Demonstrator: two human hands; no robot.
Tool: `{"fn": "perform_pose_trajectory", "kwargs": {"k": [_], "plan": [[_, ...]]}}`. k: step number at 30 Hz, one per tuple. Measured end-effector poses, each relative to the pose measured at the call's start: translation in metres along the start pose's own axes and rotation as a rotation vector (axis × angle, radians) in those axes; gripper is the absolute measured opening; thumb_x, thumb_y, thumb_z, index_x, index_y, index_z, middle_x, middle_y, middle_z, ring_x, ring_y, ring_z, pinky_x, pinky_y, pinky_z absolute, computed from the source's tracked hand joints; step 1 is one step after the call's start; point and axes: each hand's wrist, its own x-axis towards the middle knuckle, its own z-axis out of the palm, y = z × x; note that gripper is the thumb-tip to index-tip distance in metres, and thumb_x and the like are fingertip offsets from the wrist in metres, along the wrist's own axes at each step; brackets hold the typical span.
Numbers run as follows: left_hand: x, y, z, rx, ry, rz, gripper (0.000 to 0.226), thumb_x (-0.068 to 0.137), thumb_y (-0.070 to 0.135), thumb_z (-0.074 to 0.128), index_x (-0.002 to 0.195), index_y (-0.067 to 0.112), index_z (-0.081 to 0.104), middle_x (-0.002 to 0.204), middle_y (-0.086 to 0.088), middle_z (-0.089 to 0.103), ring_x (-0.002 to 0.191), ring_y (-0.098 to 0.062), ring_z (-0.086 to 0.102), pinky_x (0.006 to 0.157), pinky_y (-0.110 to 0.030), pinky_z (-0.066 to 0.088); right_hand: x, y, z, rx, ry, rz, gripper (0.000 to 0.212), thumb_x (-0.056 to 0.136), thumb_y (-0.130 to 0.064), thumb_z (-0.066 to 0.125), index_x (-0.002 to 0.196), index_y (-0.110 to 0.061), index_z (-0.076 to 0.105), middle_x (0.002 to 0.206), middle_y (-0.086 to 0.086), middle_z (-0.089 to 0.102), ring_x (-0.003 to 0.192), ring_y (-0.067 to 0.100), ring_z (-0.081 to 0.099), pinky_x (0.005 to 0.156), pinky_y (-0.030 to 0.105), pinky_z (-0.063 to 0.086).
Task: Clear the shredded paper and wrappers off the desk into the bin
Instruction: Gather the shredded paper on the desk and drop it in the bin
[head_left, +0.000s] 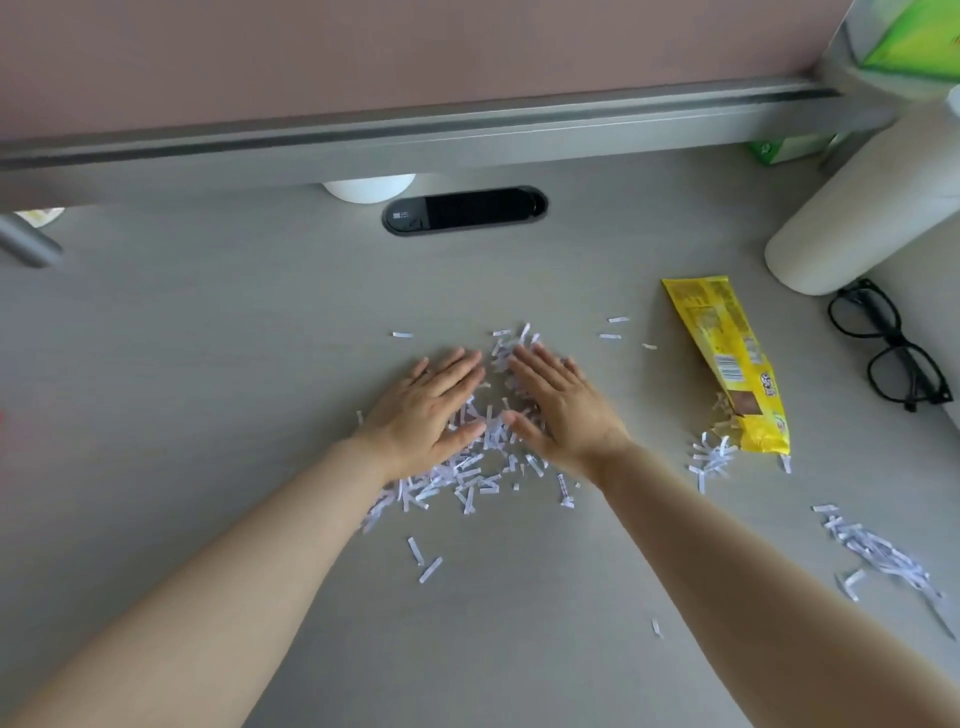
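A pile of white shredded paper (467, 480) lies in the middle of the grey desk (208, 389). My left hand (431, 405) and my right hand (561, 410) rest flat on the pile, palms down, fingers together, angled toward each other with strips between them. Neither hand grips anything. A yellow snack wrapper (727, 358) lies to the right, with a small clump of strips (711, 457) at its near end. Another streak of strips (878, 556) lies at the right edge. No bin is in view.
Black glasses (893, 348) lie at the far right beside a white cylinder (872, 202). A black cable port (465, 210) sits at the back of the desk under a grey partition rail (415, 135). A green box (779, 148) stands at the back right.
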Motion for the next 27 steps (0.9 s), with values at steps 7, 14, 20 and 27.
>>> {"fn": "perform_pose_trajectory", "kwargs": {"k": [7,14,20,27], "plan": [[-0.016,-0.022,-0.022,0.043,0.148,-0.119,0.070,0.091,0.058,0.018,0.142,0.009,0.026,0.149,-0.015,0.021,0.137,-0.026,0.010,0.104,-0.054,0.008,0.011,0.006,-0.001,-0.093,0.218,0.165,0.055,0.089,-0.042,0.040,0.133,-0.009,0.039,0.148,0.013,0.027,0.136,0.033,0.020,0.109,0.050,0.024],[-0.013,-0.025,-0.017,-0.035,-0.094,-0.226,0.099,0.076,0.076,-0.006,0.144,0.005,0.007,0.149,-0.002,-0.010,0.133,-0.009,-0.014,0.107,-0.031,-0.009,0.031,-0.013,0.009,-0.099,-0.152,0.020,0.068,0.087,-0.055,0.016,0.144,-0.019,0.008,0.154,0.001,0.003,0.138,0.013,-0.008,0.114,0.044,-0.001],[-0.076,-0.015,-0.011,-0.035,-0.017,-0.043,0.083,0.090,0.065,0.010,0.139,-0.001,0.027,0.148,-0.012,0.020,0.137,-0.017,0.010,0.110,-0.040,0.011,-0.009,-0.041,0.024,0.100,-0.085,-0.144,0.068,0.090,-0.056,0.015,0.139,-0.012,0.030,0.148,0.005,0.029,0.138,0.017,0.017,0.113,0.035,0.014],[-0.139,-0.015,-0.012,0.024,0.008,-0.078,0.102,0.074,0.082,0.030,0.146,0.016,0.001,0.154,0.000,-0.004,0.139,-0.028,0.003,0.107,-0.053,0.007,-0.061,-0.035,0.006,0.009,-0.027,0.033,0.096,0.072,-0.080,0.028,0.144,-0.019,0.007,0.152,-0.001,0.006,0.140,0.014,-0.003,0.113,0.044,0.003]]}}
